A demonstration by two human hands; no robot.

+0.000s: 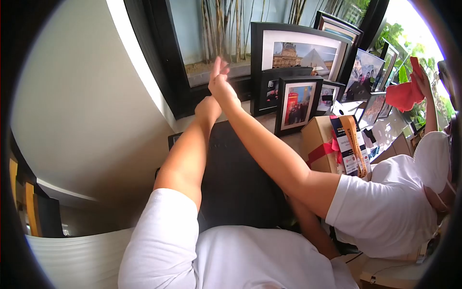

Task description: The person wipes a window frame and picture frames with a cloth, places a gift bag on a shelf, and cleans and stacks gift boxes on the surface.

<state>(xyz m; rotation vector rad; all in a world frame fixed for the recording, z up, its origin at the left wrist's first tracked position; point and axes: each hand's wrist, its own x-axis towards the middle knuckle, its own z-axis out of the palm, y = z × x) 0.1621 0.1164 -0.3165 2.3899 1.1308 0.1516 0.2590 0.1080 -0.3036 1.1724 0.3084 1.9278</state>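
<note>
Head view, black surface (236,178), photos (305,55), window (190,36)

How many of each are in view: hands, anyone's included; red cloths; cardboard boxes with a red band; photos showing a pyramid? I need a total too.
Hands: 3
Red cloths: 1
Red-banded cardboard boxes: 1
Pyramid photos: 1
Total: 6
</note>
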